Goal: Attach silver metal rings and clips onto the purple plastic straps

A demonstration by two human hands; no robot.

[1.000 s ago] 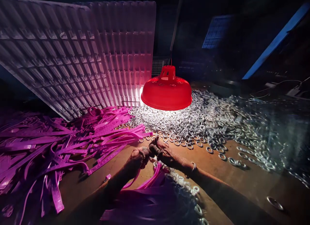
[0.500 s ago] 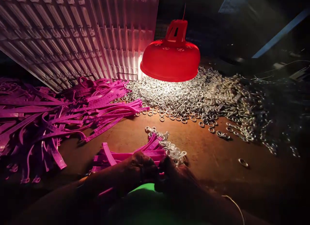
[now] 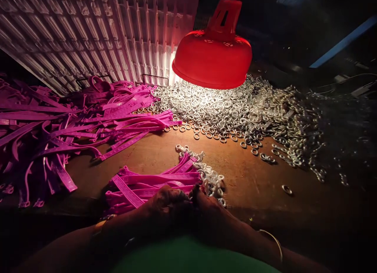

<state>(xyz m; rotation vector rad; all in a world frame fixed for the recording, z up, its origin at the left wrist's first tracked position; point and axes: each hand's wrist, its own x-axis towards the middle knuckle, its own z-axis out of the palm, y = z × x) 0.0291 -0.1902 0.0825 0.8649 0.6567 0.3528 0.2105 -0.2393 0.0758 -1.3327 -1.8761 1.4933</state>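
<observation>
My left hand [image 3: 167,204] and my right hand [image 3: 209,210] are close together at the near edge of the brown table [image 3: 165,151], both in shadow with fingers curled. They meet at the near end of a neat bundle of magenta plastic straps [image 3: 153,184] with metal rings [image 3: 210,179] on their right ends. What the fingers pinch is too dark to name. A bangle [image 3: 273,241] circles my right wrist.
A red lamp shade [image 3: 213,57] hangs low over a big heap of silver rings [image 3: 235,112]. Loose magenta straps [image 3: 59,128] are piled at the left. A ribbed translucent panel [image 3: 97,33] leans at the back left. A single ring [image 3: 287,189] lies at the right.
My hands pulled back from the edge of the ring heap to the near table edge. The view tilted down, and the ringed strap bundle now lies uncovered in front of them.
</observation>
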